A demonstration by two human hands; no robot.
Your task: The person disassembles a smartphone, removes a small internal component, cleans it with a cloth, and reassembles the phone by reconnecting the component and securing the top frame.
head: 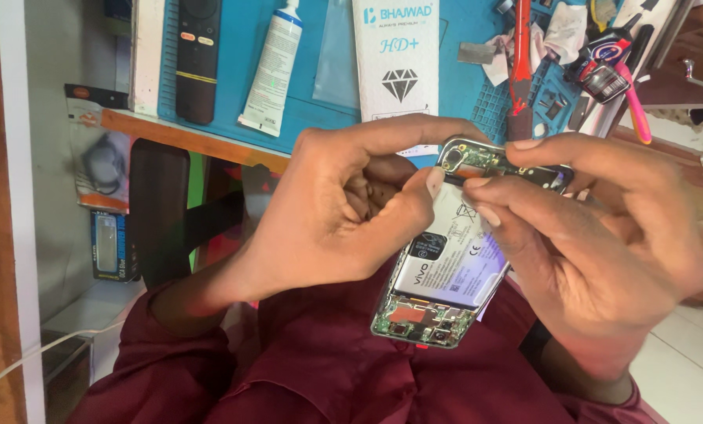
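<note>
An opened phone (pixel 446 267) with its back cover off is held over my lap, its silver battery and green circuit boards showing. My left hand (pixel 336 212) grips the phone from the left, with the thumb pressed on the battery's upper edge. My right hand (pixel 595 235) holds it from the right. The right index finger lies along the phone's upper board, and the thumb tip meets my left thumb at the battery's top. I cannot tell whether a small part is pinched between the fingertips.
A table edge with a blue work mat (pixel 234 71) lies beyond the hands. On it are a black remote (pixel 197 59), a white tube (pixel 271 71), a flat white packet (pixel 397 55), a red-handled tool (pixel 520 59), a pink tool (pixel 634 102) and crumpled tissue (pixel 560 31).
</note>
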